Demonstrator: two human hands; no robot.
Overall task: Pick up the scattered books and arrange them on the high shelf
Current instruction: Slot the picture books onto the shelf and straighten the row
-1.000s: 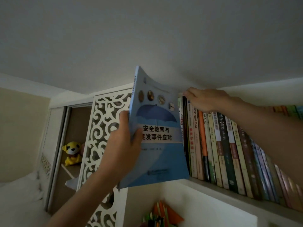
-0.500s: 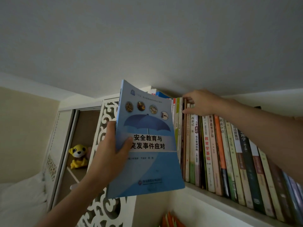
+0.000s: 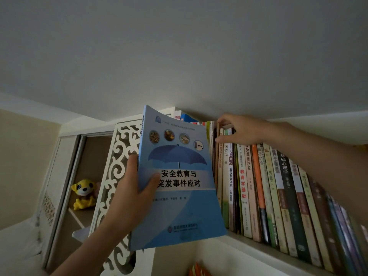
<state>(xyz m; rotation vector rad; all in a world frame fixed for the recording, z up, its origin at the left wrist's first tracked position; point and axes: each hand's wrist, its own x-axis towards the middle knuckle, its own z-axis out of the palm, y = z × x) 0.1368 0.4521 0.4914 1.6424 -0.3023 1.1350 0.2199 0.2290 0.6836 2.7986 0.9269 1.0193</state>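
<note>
Unchanged: left hand (image 3: 131, 198) grip pinching blue book (image 3: 179, 182) spine edge; right hand (image 3: 239, 129) grip pinching shelved books (image 3: 258, 192) tops.

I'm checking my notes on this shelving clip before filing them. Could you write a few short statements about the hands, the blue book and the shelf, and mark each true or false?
1. The left hand holds the blue umbrella-cover book by its spine edge. True.
2. The right hand rests on the tops of the shelved books. True.
3. The blue book already stands fully in the row. False: it is out in front, at the row's left end.
4. A yellow plush toy sits on the high shelf among the books. False: it sits in the cabinet to the left.
</note>
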